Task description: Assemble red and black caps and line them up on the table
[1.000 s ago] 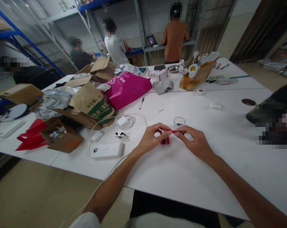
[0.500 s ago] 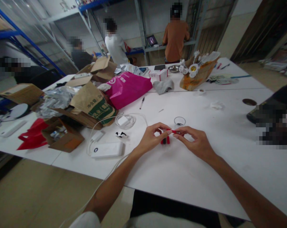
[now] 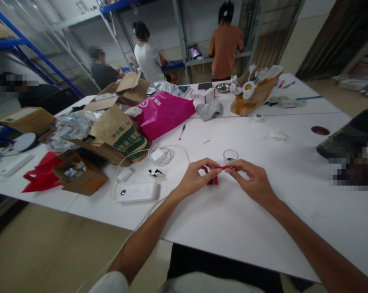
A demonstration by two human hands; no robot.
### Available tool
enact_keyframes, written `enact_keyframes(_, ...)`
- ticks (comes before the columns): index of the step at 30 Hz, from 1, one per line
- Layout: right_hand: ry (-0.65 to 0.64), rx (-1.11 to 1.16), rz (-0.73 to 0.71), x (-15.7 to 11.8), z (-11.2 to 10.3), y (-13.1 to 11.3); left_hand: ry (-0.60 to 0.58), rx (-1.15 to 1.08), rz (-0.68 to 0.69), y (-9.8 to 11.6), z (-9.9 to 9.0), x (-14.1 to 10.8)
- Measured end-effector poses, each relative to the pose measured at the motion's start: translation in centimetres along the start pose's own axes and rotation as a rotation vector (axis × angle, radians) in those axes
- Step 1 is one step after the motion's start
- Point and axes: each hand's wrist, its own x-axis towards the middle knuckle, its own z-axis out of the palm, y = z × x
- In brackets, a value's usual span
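Note:
A small thin red piece spans the gap between my two hands, just above the white table. My left hand pinches its left end between thumb and fingertips. At the other end, the fingertips of my right hand are closed on it too. Its exact kind is too small to make out. Below my left fingertips stands a red and black object, partly hidden by that hand. Just beyond my fingers lies a small ring of thin cable.
To the left are a white power bank, a coiled white charging cable and an open cardboard box. A pink bag and a pen lie farther back. A black bag-like object is at right. Several people sit or stand beyond.
My right fingers have shifted slightly on the red piece, and the dark part seen by them before is now covered. My left hand has hardly moved.

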Motion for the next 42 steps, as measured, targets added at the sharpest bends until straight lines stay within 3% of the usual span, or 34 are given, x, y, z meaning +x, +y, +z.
enact_keyframes(25, 0.012, 0.074, 0.061, 0.19, -0.31, -0.24, 0.050, 0.065, 0.029, 0.50, 0.03, -0.14)
enact_keyframes(42, -0.016, 0.072, 0.025, 0.24, -0.43, -0.40, -0.056, 0.079, -0.047, 0.45, -0.22, -0.31)
